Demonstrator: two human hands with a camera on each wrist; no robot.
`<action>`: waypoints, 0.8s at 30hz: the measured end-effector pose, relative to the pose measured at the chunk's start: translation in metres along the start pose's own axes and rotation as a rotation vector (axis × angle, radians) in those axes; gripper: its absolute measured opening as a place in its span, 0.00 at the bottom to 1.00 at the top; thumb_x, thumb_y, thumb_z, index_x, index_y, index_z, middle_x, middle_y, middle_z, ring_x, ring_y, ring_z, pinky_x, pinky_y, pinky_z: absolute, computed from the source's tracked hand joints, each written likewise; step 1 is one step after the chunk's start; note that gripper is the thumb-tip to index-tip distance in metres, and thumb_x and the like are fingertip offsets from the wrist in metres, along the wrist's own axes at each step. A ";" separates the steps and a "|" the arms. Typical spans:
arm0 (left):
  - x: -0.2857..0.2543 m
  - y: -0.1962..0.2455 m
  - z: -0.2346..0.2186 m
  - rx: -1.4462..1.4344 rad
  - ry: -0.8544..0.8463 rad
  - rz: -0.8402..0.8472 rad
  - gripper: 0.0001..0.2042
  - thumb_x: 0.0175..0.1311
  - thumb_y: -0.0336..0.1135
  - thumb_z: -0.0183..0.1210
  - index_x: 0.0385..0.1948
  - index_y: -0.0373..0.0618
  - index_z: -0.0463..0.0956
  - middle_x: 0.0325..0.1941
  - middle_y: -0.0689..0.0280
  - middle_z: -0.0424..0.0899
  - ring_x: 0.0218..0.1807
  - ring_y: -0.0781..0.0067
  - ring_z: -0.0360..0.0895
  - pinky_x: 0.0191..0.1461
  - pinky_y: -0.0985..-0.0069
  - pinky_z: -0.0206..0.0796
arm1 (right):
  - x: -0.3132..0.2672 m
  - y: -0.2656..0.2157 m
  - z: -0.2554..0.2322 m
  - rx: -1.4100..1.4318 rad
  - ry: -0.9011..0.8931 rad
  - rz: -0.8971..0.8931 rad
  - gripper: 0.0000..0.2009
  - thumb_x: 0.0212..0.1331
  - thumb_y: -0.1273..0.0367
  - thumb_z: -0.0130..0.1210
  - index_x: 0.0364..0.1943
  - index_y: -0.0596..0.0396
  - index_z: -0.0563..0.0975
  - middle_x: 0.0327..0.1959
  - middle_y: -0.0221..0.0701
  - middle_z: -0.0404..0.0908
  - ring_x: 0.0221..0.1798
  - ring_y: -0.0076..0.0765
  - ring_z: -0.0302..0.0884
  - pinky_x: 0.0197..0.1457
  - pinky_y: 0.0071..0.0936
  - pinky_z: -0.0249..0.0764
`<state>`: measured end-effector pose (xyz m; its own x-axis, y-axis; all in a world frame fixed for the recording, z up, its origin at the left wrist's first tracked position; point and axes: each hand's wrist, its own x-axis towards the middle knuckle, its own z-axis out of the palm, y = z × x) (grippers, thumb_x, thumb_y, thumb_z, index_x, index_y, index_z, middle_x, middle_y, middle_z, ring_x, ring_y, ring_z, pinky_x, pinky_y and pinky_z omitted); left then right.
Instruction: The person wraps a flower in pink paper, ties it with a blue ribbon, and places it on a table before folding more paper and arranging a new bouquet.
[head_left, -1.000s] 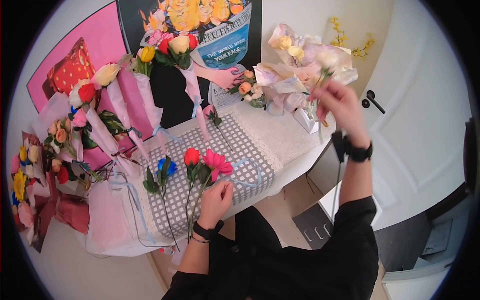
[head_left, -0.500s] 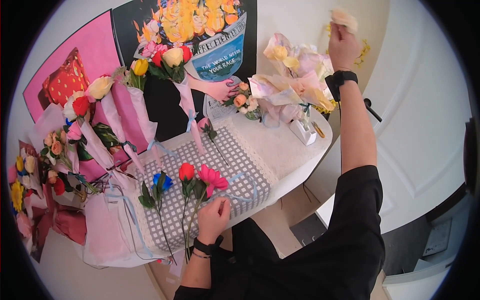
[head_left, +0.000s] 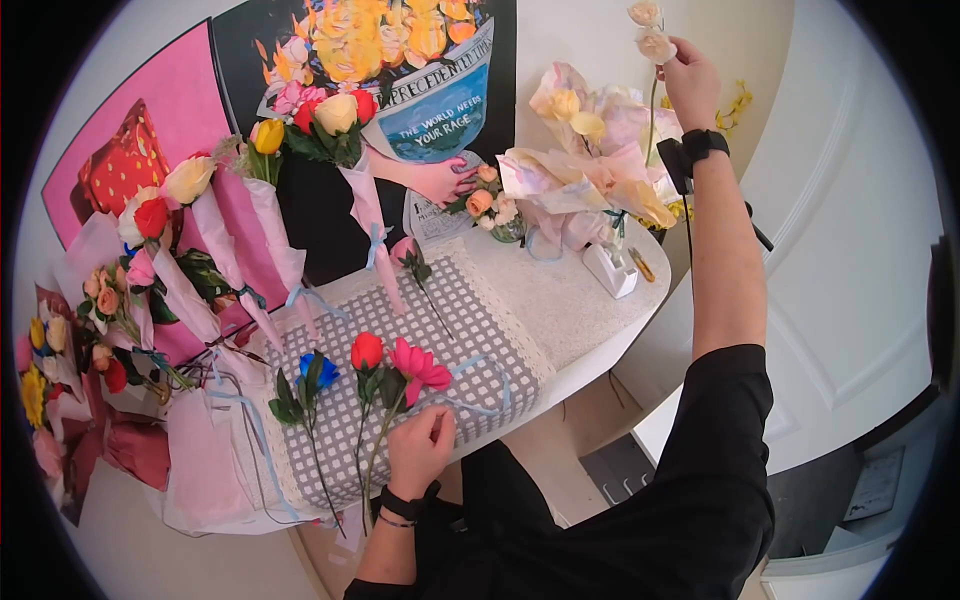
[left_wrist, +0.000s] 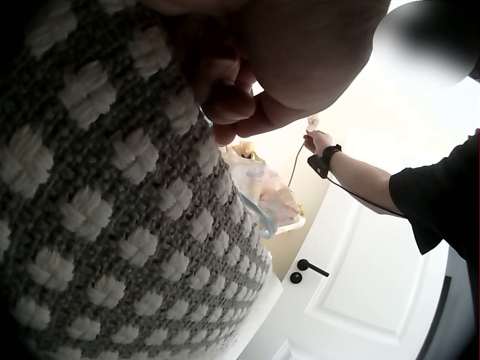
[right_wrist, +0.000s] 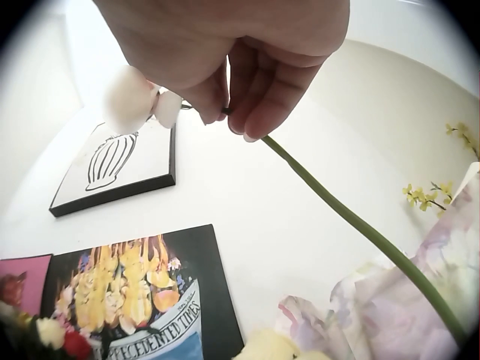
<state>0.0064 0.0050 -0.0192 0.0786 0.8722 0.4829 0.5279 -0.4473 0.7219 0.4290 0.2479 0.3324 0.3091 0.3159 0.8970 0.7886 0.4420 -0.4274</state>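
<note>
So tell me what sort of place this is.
Probably a home flower-arranging corner, not a shop: wrapped bouquets lean against art posters, loose stems lie on a checked cloth over a small table, beside a white room door.

Layout of the bench and the two hands

On the bench (head_left: 590, 330) lies a mat (head_left: 470, 310); three loose flowers (head_left: 365, 375) lie on its front part, the left hand (head_left: 420, 450) just before them. Wrapped bouquets (head_left: 590, 170) stand behind at right, and the right hand (head_left: 690, 85) holds a stem (head_left: 652, 60) above them.
</note>
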 end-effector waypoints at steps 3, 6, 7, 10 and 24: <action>-0.001 0.000 0.002 0.010 0.007 -0.002 0.04 0.63 0.30 0.62 0.33 0.39 0.81 0.18 0.63 0.79 0.18 0.76 0.76 0.24 0.78 0.66 | -0.012 -0.016 -0.001 0.051 -0.019 0.029 0.12 0.60 0.60 0.61 0.43 0.49 0.86 0.33 0.32 0.88 0.36 0.31 0.85 0.41 0.26 0.76; -0.001 0.002 0.003 0.001 0.031 -0.041 0.02 0.60 0.30 0.63 0.31 0.43 0.81 0.19 0.62 0.79 0.19 0.66 0.77 0.24 0.72 0.67 | -0.018 0.003 0.015 0.069 0.032 -0.148 0.12 0.61 0.61 0.61 0.43 0.49 0.85 0.33 0.33 0.88 0.36 0.32 0.86 0.42 0.26 0.76; -0.001 0.002 0.003 0.001 0.028 -0.042 0.02 0.60 0.30 0.63 0.31 0.43 0.81 0.19 0.62 0.79 0.19 0.66 0.77 0.24 0.72 0.67 | -0.022 0.005 0.017 0.024 0.009 -0.130 0.12 0.61 0.61 0.62 0.43 0.50 0.85 0.33 0.33 0.88 0.35 0.32 0.86 0.42 0.26 0.76; 0.000 0.003 0.001 0.018 0.026 -0.030 0.03 0.60 0.30 0.63 0.31 0.43 0.81 0.19 0.62 0.79 0.19 0.66 0.77 0.24 0.72 0.66 | -0.033 0.014 0.024 -0.041 -0.036 -0.116 0.12 0.61 0.61 0.62 0.43 0.50 0.85 0.33 0.35 0.88 0.35 0.33 0.85 0.42 0.26 0.76; 0.000 0.005 0.001 0.030 0.027 -0.015 0.02 0.60 0.30 0.63 0.31 0.44 0.80 0.20 0.63 0.80 0.20 0.65 0.78 0.24 0.71 0.67 | -0.074 0.065 0.048 -0.213 -0.412 0.167 0.13 0.58 0.60 0.61 0.39 0.54 0.84 0.34 0.41 0.86 0.39 0.45 0.85 0.46 0.35 0.78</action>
<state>0.0096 0.0028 -0.0159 0.0474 0.8729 0.4856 0.5540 -0.4275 0.7144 0.4317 0.2937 0.2331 0.2380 0.6928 0.6807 0.8509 0.1891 -0.4900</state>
